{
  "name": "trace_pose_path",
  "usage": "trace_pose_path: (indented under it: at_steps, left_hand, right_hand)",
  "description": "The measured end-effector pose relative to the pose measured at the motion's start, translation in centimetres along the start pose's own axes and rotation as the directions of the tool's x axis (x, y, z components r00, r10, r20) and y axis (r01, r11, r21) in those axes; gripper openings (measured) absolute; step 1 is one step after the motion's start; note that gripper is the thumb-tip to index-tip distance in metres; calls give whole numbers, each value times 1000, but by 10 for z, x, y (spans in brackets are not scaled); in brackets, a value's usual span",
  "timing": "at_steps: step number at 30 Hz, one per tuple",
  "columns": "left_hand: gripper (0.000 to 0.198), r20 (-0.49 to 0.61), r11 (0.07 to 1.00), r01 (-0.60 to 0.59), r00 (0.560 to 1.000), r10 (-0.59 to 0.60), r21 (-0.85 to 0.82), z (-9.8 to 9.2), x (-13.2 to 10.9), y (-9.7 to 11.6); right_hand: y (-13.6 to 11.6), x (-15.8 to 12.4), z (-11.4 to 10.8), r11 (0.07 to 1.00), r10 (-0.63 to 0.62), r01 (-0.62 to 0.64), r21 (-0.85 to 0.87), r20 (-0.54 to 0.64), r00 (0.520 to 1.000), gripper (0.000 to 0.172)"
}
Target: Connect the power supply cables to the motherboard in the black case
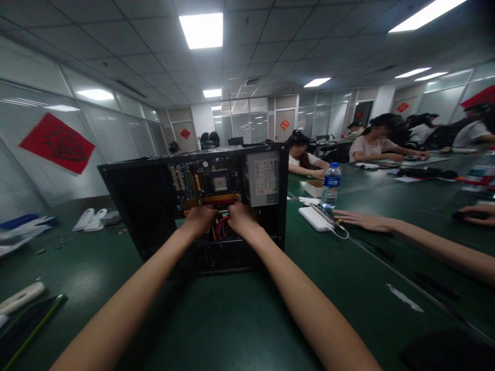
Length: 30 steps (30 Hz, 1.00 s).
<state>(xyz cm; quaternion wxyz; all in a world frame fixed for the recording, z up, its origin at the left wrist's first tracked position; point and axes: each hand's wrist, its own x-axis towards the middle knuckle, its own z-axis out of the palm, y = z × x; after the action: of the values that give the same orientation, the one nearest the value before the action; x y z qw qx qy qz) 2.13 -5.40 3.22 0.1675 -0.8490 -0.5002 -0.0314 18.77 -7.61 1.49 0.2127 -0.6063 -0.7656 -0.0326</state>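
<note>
An open black computer case (127, 206) stands on the table in front of me. Inside it are a motherboard (193, 178) with expansion slots and a square processor area, and a power supply (265, 178) with a white label at the upper right. Both arms reach into the case. My left hand (199, 220) and my right hand (243, 217) are side by side at the board's lower edge, by the yellowish slots (221, 199). Their fingers are curled closed, and what they grip is hidden. Red and yellow cables (222, 228) hang between them.
Right of the case are a water bottle (331, 185), a white power-bank-like block (316, 219) with a cable, and another person's arm (402, 226) resting on the green table (232, 319). White gloves (91, 220) and a white-handled tool (23, 298) lie left. Several people sit beyond.
</note>
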Motion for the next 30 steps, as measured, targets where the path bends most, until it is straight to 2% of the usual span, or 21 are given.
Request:
trace_pose_path:
  at_steps: [7,14,21,25,28,30]
  left_hand:
    - [29,14,999,22,1000,-23,35,-4,8,5]
    - [27,5,996,76,997,-75,-41,-1,10,1]
    - [28,-22,985,125,992,-128,-120,6,8,0]
    - [28,-53,948,157,982,-179,-277,15,4,-4]
    - [29,-100,889,159,970,-221,-430,21,2,-9]
    - [29,-86,867,161,970,-227,-471,24,1,-11]
  right_hand:
    - [4,1,6,993,-120,120,6,29,992,30]
    - [2,-2,1,979,-202,202,5,37,979,26]
    - [6,5,8,972,-234,234,36,7,972,21]
    - [8,10,10,969,-242,243,43,-35,970,23]
    - [7,11,7,960,-281,281,-4,-47,959,19]
    - [7,14,6,945,-327,325,-45,-44,944,17]
